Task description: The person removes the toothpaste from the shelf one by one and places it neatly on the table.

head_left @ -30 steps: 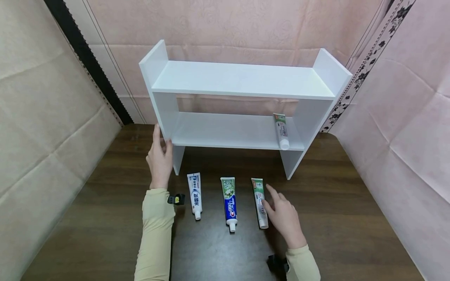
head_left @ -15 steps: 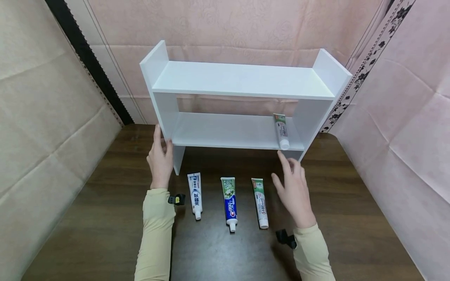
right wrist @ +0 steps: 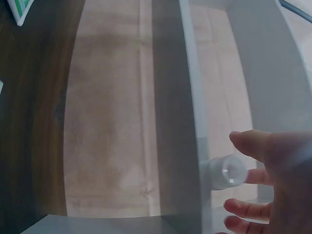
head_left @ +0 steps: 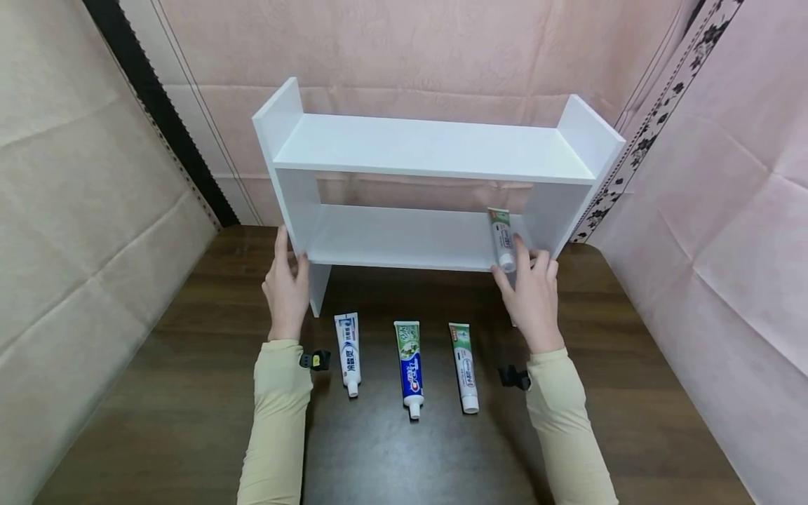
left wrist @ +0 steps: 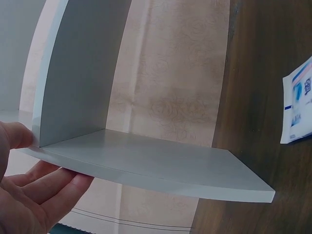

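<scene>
A white two-tier shelf (head_left: 404, 238) stands on the table. My left hand (head_left: 287, 291) holds its left side panel, with the thumb (left wrist: 18, 135) at the front corner and the fingers against the outer face. On the lower board, near the right end, lies a green-and-white toothpaste tube (head_left: 502, 238), its white cap (right wrist: 229, 171) toward me. My right hand (head_left: 535, 301) is at this tube, thumb and fingers spread to either side of the cap. A gap shows between thumb and cap; whether a finger touches it I cannot tell.
In front of the shelf, three toothpaste tubes lie in a row on the dark wooden table (head_left: 189, 393): a white-and-blue tube (head_left: 349, 354), a green-and-blue tube (head_left: 410, 368) and a green-and-white tube (head_left: 464, 368). Pale cloth (head_left: 429, 42) hangs behind and at both sides.
My right hand has moved from beside the right tube on the table up and forward to the tube on the lower board. My left hand has stayed on the side panel.
</scene>
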Tool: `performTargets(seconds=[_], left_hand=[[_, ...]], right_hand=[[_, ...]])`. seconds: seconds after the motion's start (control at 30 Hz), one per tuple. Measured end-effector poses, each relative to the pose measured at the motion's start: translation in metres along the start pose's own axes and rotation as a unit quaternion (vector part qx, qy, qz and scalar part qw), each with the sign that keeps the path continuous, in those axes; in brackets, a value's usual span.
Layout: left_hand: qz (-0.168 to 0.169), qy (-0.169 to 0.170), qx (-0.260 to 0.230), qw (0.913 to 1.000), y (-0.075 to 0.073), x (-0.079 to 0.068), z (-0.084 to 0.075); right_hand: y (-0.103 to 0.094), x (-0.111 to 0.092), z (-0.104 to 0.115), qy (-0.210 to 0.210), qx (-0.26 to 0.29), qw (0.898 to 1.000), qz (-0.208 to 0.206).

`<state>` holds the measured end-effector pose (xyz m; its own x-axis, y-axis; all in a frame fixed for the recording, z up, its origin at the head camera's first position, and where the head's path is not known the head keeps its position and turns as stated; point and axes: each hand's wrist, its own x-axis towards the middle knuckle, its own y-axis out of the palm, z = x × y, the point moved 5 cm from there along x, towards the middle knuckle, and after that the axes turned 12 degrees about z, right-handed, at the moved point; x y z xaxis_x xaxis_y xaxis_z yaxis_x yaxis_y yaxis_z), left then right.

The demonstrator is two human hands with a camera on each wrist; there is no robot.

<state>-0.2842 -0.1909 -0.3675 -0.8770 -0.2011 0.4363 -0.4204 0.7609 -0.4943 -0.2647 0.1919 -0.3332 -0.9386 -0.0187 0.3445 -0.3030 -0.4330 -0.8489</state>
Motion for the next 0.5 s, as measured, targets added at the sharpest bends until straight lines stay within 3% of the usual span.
performTargets(seconds=[0.5], left_hand=[[-0.007, 0.001, -0.002, 1.0, 0.001, 0.001, 0.001]], right_hand=[[0.01, 0.017, -0.003, 0.031, 0.0, 0.999, -0.024]])
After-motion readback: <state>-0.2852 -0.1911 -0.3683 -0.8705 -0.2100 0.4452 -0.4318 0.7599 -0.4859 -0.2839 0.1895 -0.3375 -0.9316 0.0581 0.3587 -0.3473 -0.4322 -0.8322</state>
